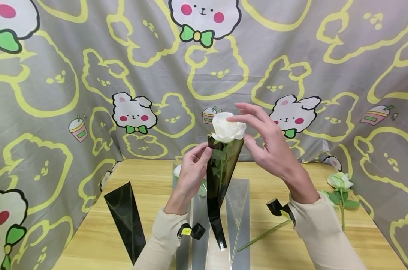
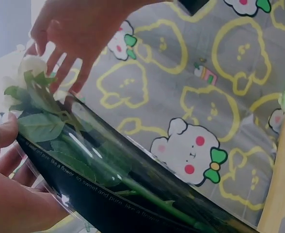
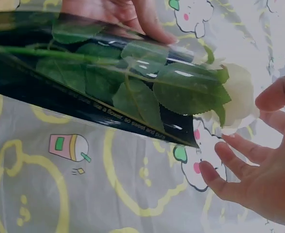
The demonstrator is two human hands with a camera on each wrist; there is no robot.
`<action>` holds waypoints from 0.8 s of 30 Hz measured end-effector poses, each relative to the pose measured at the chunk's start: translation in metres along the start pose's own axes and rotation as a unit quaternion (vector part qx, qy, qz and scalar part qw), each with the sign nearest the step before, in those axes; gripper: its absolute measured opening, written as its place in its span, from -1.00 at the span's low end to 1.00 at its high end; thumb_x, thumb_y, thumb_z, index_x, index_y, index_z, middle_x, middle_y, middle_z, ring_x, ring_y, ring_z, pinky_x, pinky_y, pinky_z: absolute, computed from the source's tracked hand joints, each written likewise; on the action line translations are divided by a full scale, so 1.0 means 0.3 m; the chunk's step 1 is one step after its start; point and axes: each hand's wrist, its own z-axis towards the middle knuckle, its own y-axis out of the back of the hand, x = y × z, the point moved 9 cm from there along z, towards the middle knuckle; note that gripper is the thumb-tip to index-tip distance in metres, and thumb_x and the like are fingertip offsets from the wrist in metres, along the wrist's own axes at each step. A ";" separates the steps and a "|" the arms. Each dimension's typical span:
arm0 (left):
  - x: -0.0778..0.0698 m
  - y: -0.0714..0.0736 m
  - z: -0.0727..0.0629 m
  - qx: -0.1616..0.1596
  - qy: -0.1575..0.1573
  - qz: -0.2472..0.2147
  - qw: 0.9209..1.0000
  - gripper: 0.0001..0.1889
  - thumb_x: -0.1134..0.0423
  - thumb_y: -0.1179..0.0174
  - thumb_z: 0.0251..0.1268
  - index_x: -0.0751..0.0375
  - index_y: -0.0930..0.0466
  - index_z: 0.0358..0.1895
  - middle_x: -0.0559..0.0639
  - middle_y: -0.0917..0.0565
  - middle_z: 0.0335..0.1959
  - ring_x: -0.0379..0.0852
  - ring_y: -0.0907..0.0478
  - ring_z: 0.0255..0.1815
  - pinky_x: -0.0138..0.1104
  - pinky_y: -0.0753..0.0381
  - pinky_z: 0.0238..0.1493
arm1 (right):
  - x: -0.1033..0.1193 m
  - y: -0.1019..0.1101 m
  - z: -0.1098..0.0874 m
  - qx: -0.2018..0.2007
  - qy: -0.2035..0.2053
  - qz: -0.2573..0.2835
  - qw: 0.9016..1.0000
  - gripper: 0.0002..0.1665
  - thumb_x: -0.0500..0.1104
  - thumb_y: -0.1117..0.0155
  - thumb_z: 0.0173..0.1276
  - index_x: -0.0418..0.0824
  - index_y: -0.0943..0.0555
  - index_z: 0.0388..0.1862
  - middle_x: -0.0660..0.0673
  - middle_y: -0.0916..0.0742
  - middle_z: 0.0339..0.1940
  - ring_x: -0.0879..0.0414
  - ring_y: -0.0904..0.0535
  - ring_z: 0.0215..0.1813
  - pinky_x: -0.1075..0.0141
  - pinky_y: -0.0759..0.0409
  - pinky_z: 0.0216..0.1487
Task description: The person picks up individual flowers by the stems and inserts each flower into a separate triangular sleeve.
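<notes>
Head view: white rose, one, upright in a black wrapper with see-through front, held above the table; bloom clear of the wrapper's top edge. On the table: second black wrapper, left; grey wrappers, centre; pale rose, right; green stem, upper end hidden by the right cuff. Left wrist view only: lettering, legible in part, "so sweet and pure", with these other table items out of sight or unclear. Right wrist view: leaves large and plain through the film. Left hand: thumb and fingers pinch the wrapper near its top edge. Right hand: fingers parted, loosely bent, about the bloom; firm contact cannot be told.
</notes>
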 end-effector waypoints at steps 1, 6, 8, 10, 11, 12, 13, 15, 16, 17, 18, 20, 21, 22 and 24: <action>0.000 0.000 0.000 -0.002 0.003 0.003 1.000 -0.76 0.39 -0.08 0.58 0.39 -0.63 0.15 -0.12 -0.66 -0.26 -0.33 -0.45 -0.39 -0.53 -0.26 -0.61 | 0.002 -0.002 0.004 0.006 0.001 -0.006 1.000 -0.36 -0.49 -0.01 0.29 -0.06 -0.68 0.24 -0.03 -0.47 0.49 0.07 -0.27 0.54 -0.01 -0.36 0.19; -0.006 -0.005 -0.002 0.005 0.002 0.016 1.000 -0.76 0.39 -0.10 0.57 0.37 -0.63 0.15 -0.13 -0.65 -0.29 -0.32 -0.33 -0.57 -0.48 -0.25 -0.66 | 0.000 -0.009 0.017 0.024 -0.007 -0.019 0.999 -0.33 -0.48 -0.01 0.26 -0.05 -0.68 0.25 0.00 -0.46 0.50 0.08 -0.30 0.51 0.06 -0.36 0.06; -0.012 -0.009 -0.002 0.011 -0.005 0.023 1.000 -0.75 0.40 -0.11 0.56 0.39 -0.62 0.16 -0.12 -0.67 -0.27 -0.31 -0.27 -0.65 -0.46 -0.28 -0.69 | 0.000 -0.010 0.022 0.028 -0.009 -0.025 0.999 -0.35 -0.47 -0.03 0.26 -0.05 -0.69 0.24 0.02 -0.47 0.49 0.08 -0.32 0.49 0.09 -0.37 0.04; -0.017 -0.013 -0.002 0.017 -0.012 0.026 0.999 -0.75 0.41 -0.12 0.55 0.40 -0.63 0.15 -0.10 -0.69 -0.25 -0.30 -0.29 -0.64 -0.45 -0.30 -0.68 | 0.002 -0.013 0.027 0.034 -0.009 -0.032 0.999 -0.38 -0.46 -0.05 0.26 -0.06 -0.70 0.21 0.02 -0.48 0.47 0.08 -0.35 0.48 0.10 -0.39 0.03; -0.018 -0.016 -0.002 0.020 -0.013 0.023 0.999 -0.76 0.41 -0.12 0.55 0.39 -0.63 0.15 -0.09 -0.70 -0.23 -0.30 -0.31 -0.62 -0.46 -0.33 -0.66 | 0.003 -0.013 0.028 0.037 -0.009 -0.036 0.999 -0.40 -0.46 -0.06 0.27 -0.06 -0.71 0.20 0.02 -0.50 0.46 0.07 -0.35 0.47 0.11 -0.40 0.04; -0.018 -0.018 -0.001 0.021 -0.015 0.018 1.000 -0.76 0.40 -0.11 0.56 0.38 -0.64 0.14 -0.08 -0.69 -0.21 -0.29 -0.41 -0.54 -0.46 -0.41 -0.58 | 0.005 -0.014 0.029 0.040 -0.008 -0.040 0.998 -0.41 -0.46 -0.08 0.28 -0.07 -0.71 0.20 0.02 -0.51 0.45 0.07 -0.36 0.47 0.10 -0.41 0.06; -0.018 -0.019 0.001 0.022 -0.016 0.009 1.000 -0.77 0.40 -0.10 0.56 0.38 -0.64 0.13 -0.07 -0.69 -0.19 -0.28 -0.48 -0.44 -0.47 -0.48 -0.48 | 0.007 -0.014 0.029 0.043 -0.006 -0.041 0.998 -0.42 -0.46 -0.08 0.29 -0.08 -0.72 0.19 0.01 -0.52 0.43 0.05 -0.38 0.47 0.09 -0.42 0.08; -0.013 -0.019 0.002 0.020 -0.011 -0.008 1.000 -0.79 0.40 -0.08 0.57 0.34 -0.66 0.09 -0.07 -0.67 -0.16 -0.27 -0.52 -0.25 -0.50 -0.47 -0.36 | 0.010 -0.015 0.026 0.049 -0.004 -0.042 0.998 -0.43 -0.47 -0.09 0.30 -0.08 -0.72 0.19 0.00 -0.54 0.42 0.06 -0.40 0.45 0.11 -0.44 0.06; -0.012 -0.020 0.002 0.019 -0.008 -0.017 1.000 -0.80 0.41 -0.08 0.58 0.32 -0.67 0.07 -0.07 -0.66 -0.15 -0.26 -0.52 -0.17 -0.50 -0.47 -0.32 | 0.012 -0.016 0.024 0.051 -0.002 -0.042 0.998 -0.43 -0.47 -0.10 0.31 -0.09 -0.72 0.19 0.00 -0.54 0.41 0.06 -0.41 0.44 0.13 -0.44 0.06; -0.009 -0.019 0.002 0.018 -0.005 -0.024 1.000 -0.80 0.42 -0.07 0.58 0.31 -0.67 0.06 -0.07 -0.65 -0.13 -0.25 -0.51 -0.12 -0.51 -0.47 -0.28 | 0.014 -0.016 0.023 0.052 0.001 -0.042 0.998 -0.43 -0.47 -0.10 0.31 -0.09 -0.72 0.19 -0.01 -0.55 0.40 0.05 -0.42 0.44 0.14 -0.45 0.06; -0.008 -0.017 0.002 0.015 -0.003 -0.026 1.000 -0.79 0.43 -0.06 0.58 0.30 -0.67 0.05 -0.07 -0.63 -0.14 -0.25 -0.50 -0.12 -0.51 -0.46 -0.28 | 0.016 -0.015 0.023 0.052 0.004 -0.043 0.998 -0.43 -0.48 -0.10 0.30 -0.10 -0.72 0.19 -0.02 -0.55 0.40 0.05 -0.43 0.43 0.16 -0.44 0.04; -0.006 -0.013 0.000 0.010 0.001 -0.027 1.000 -0.80 0.43 -0.06 0.57 0.28 -0.68 0.03 -0.07 -0.62 -0.16 -0.26 -0.49 -0.14 -0.53 -0.44 -0.30 | 0.018 -0.013 0.022 0.053 0.009 -0.048 0.997 -0.43 -0.48 -0.10 0.30 -0.10 -0.73 0.19 -0.02 -0.56 0.39 0.06 -0.45 0.39 0.22 -0.44 -0.04; -0.006 -0.013 0.000 0.010 0.002 -0.031 0.999 -0.80 0.44 -0.05 0.58 0.29 -0.68 0.03 -0.06 -0.63 -0.14 -0.25 -0.50 -0.11 -0.51 -0.48 -0.22 | 0.018 -0.013 0.021 0.054 0.010 -0.048 0.997 -0.44 -0.48 -0.10 0.30 -0.10 -0.73 0.18 -0.02 -0.56 0.39 0.06 -0.46 0.38 0.23 -0.44 -0.05; -0.004 -0.012 0.000 0.010 0.003 -0.034 0.999 -0.79 0.44 -0.04 0.58 0.30 -0.67 0.05 -0.05 -0.63 -0.12 -0.24 -0.51 -0.08 -0.50 -0.50 -0.16 | 0.017 -0.013 0.020 0.056 0.010 -0.049 0.997 -0.44 -0.47 -0.10 0.30 -0.10 -0.74 0.17 -0.03 -0.57 0.39 0.06 -0.46 0.38 0.24 -0.44 -0.06; -0.002 -0.011 0.002 0.013 0.002 -0.041 0.999 -0.78 0.45 -0.03 0.58 0.35 -0.66 0.07 -0.02 -0.65 -0.06 -0.20 -0.53 0.01 -0.45 -0.53 0.00 | 0.013 -0.013 0.017 0.062 0.005 -0.050 0.997 -0.45 -0.47 -0.10 0.30 -0.09 -0.74 0.16 -0.01 -0.57 0.38 0.07 -0.47 0.34 0.25 -0.45 -0.15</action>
